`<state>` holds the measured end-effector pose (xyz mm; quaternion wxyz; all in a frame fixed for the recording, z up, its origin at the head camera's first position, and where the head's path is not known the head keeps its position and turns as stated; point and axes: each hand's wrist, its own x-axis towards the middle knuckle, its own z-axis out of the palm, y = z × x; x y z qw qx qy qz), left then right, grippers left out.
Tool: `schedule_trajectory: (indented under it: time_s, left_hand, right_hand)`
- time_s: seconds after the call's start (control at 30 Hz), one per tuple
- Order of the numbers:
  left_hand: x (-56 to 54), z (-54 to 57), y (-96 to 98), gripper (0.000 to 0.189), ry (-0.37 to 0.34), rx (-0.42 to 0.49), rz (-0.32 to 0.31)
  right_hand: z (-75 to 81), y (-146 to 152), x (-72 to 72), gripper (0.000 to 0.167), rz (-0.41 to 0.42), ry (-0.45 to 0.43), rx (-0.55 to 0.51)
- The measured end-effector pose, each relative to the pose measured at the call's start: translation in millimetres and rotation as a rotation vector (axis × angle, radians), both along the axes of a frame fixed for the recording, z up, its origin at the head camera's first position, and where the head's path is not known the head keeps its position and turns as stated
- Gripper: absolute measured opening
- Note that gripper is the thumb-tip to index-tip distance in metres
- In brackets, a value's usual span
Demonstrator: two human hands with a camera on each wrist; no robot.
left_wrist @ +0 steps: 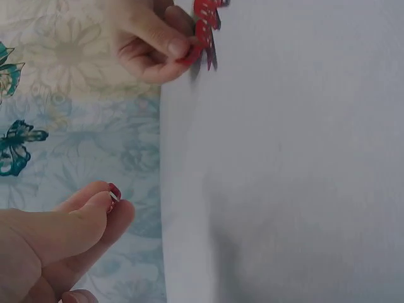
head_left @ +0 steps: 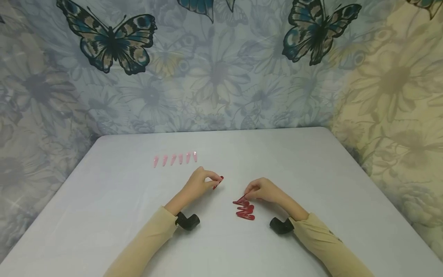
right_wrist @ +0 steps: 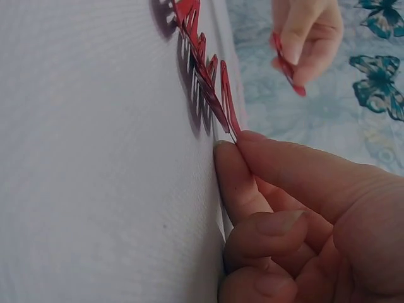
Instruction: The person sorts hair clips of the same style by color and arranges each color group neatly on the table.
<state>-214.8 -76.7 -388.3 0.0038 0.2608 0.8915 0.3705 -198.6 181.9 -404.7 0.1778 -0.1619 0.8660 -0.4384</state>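
Note:
My left hand [head_left: 199, 184] pinches a red snap hair clip [right_wrist: 287, 66] between thumb and fingertips, above the white table. Both ends of that clip stick out past the fingers in the right wrist view. Lower and to the right, my right hand [head_left: 265, 189] pinches the end of another red snap hair clip [right_wrist: 228, 95] between thumb and forefinger. This clip lies at the far end of a zigzag row of red hair clips [head_left: 245, 216], which overlap one another on the table. The right hand's other fingers are curled under, close to the tabletop.
Several pink hair clips [head_left: 173, 160] stand in a spaced row on the white table [head_left: 104, 215], farther back and to the left. Behind the table hangs a flower-patterned cloth [head_left: 218, 100] with butterflies. Black wrist cameras [head_left: 188, 222] sit at both cuffs.

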Motion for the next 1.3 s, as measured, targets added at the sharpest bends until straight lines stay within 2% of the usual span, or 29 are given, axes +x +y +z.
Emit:
schedule_trajectory:
  time_s: [0.23, 0.3, 0.5, 0.67, 0.83, 1.07, 1.3]
  left_hand:
    - [-7.9, 7.5, -45.5, 0.013, 0.049, 0.01, 0.039]
    - [-8.6, 9.3, -58.4, 0.013, 0.052, 0.001, 0.068]
    - [-7.0, 11.8, -103.2, 0.016, 0.044, -0.047, 0.214]
    - [-6.1, 6.8, -139.8, 0.014, 0.024, -0.081, 0.294]
    - [-12.1, -3.0, -168.0, 0.013, -0.05, -0.14, 0.318]
    - [-18.8, -9.1, -183.1, 0.015, -0.134, -0.19, 0.299]
    - [-22.2, -3.3, -182.5, 0.021, -0.2, -0.235, 0.282]
  right_hand:
    - [-0.5, 3.6, -0.1, 0.014, -0.012, -0.001, 0.009]
    - [-1.5, 5.0, 0.0, 0.015, -0.014, 0.0, 0.008]
    - [-2.0, 6.6, 0.0, 0.015, -0.025, -0.022, 0.023]
    - [-0.9, 6.2, -0.8, 0.014, -0.025, -0.033, 0.032]
    - [0.5, 4.9, -1.5, 0.014, -0.03, -0.041, 0.031]
    - [-1.0, 1.8, -3.1, 0.012, -0.029, -0.041, 0.019]
    - [-1.7, 1.2, -2.6, 0.013, -0.046, -0.042, 0.023]
